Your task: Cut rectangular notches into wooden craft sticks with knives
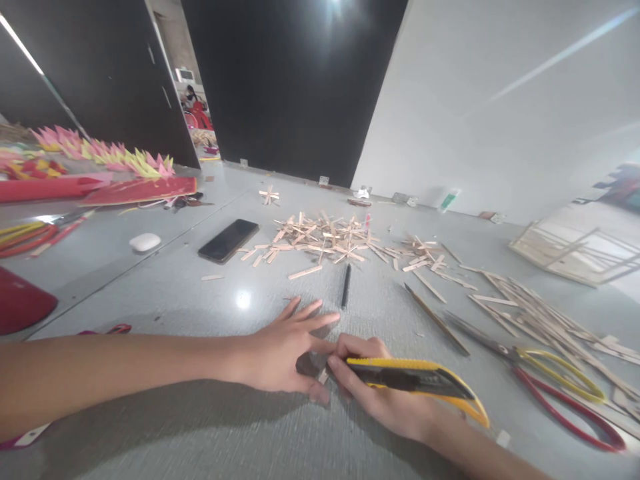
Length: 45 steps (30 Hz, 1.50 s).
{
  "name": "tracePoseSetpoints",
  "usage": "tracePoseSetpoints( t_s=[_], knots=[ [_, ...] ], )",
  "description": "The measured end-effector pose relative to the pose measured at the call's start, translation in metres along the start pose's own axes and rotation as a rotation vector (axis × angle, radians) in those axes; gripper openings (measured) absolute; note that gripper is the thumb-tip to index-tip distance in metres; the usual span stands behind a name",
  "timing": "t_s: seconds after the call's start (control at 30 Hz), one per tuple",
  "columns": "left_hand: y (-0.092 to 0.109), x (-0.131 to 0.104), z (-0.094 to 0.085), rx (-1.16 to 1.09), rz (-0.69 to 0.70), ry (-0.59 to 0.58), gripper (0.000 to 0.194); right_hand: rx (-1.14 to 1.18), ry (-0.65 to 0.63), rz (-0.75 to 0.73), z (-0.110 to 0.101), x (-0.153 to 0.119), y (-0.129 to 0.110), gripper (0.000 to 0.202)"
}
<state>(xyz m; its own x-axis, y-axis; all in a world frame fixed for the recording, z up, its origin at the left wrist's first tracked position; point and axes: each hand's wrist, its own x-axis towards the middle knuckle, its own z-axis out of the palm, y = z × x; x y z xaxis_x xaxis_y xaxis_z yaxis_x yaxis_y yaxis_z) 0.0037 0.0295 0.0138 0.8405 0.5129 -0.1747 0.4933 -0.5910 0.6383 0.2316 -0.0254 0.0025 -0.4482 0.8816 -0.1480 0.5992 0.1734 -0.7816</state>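
In the middle of the grey table, my right hand (373,387) grips a yellow and black utility knife (415,378). The knife's handle points to the right, and its blade is hidden by my fingers. My left hand (287,353) meets the right fingertips, its thumb and index finger on a small wooden strip (324,377) mostly covered by the hands. The other left fingers are spread over the tabletop. Just beyond the hands lies a black pen (346,287). A brown pencil-like stick (436,319) rests to the right, beside scissors (515,353) with yellow and red handles.
Behind the hands is a pile of short wooden strips (320,237), with a phone (229,241) and a white case (145,242) to its left. Long strips (540,313) and a wooden frame (575,253) lie right. Pink and yellow paper pieces (105,155) stand far left.
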Motion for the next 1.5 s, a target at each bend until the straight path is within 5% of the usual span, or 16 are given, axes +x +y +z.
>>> tracePoseSetpoints(
  t_s=[0.57,0.77,1.1,1.5],
  knots=[
    [0.002,0.0,-0.001,0.002,-0.01,0.007,0.069,0.28,-0.046,-0.017,-0.004,0.002,0.005,0.022],
    [-0.003,-0.001,0.002,-0.013,-0.003,0.025,0.071,0.295,-0.053,-0.022,-0.009,-0.005,0.005,0.047],
    [-0.004,-0.002,-0.003,0.005,0.0,0.011,0.077,0.147,0.029,-0.144,-0.014,0.001,0.007,0.027],
    [-0.005,-0.002,-0.005,-0.02,0.025,0.002,0.08,0.142,0.065,-0.105,0.0,-0.003,0.004,0.048]
  ],
)
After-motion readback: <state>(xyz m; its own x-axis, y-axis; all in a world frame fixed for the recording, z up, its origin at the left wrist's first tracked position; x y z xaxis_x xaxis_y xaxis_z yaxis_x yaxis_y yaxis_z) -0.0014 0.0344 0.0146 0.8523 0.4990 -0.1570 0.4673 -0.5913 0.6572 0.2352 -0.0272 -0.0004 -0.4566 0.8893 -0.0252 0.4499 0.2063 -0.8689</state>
